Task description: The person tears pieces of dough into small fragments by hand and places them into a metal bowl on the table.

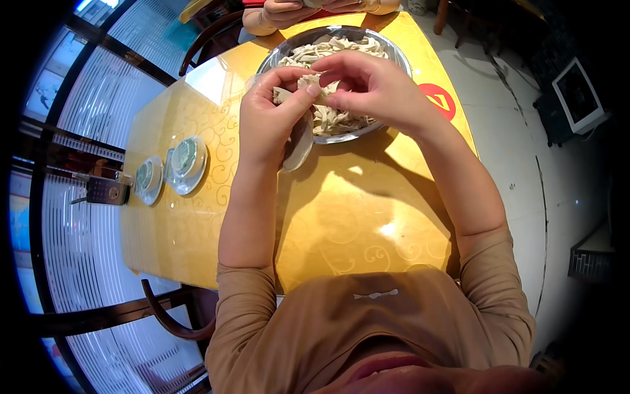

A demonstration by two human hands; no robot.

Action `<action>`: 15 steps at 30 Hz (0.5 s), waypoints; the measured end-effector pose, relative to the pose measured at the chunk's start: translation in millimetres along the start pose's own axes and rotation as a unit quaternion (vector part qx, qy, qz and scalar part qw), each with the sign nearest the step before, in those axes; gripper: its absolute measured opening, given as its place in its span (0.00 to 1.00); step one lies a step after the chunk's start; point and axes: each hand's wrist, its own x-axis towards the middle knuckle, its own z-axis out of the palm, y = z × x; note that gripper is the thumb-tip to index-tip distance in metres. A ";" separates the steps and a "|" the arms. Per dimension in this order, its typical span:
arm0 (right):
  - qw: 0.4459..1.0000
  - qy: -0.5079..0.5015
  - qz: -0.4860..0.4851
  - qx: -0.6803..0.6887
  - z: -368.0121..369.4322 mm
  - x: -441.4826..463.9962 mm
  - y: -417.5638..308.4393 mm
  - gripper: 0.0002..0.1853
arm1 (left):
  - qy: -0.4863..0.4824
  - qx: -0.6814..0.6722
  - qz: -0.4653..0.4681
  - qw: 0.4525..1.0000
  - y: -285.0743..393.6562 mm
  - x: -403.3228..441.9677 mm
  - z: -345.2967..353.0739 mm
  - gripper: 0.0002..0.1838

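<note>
My left hand [272,111] and my right hand [374,88] meet over the near left part of a metal basin [341,138]. Pale torn strips [344,121], which look like oyster mushroom, fill the basin. Between my hands is a pale, ragged oyster mushroom piece [282,96]. My left thumb and fingers are closed on it, and my right fingertips pinch its other side. Below my left palm a whitish curved edge [300,148] shows; the hand covers the rest, so I cannot tell what it belongs to.
The basin stands on a yellow patterned table [354,217] with a red round sticker [436,102]. Across it are another person's hands [295,10]. Wrapped dish sets [188,161] and a dark box [107,190] sit to the left. A chair [174,322] stands at the left edge.
</note>
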 end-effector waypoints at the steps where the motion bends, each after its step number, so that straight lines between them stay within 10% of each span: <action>1: 1.000 0.005 -0.013 -0.025 4.6 0.2 1.1 0.16 | -0.001 -0.006 0.003 1.000 -1.2 -0.2 2.1 0.13; 8: 0.997 0.038 0.002 -0.063 2.2 -0.1 -0.2 0.11 | -0.004 -0.029 -0.031 0.999 1.0 -1.9 5.2 0.15; 15: 0.905 0.194 -0.193 -0.325 -10.6 5.2 10.1 0.04 | 0.008 -0.006 -0.033 0.999 4.1 -3.3 4.1 0.11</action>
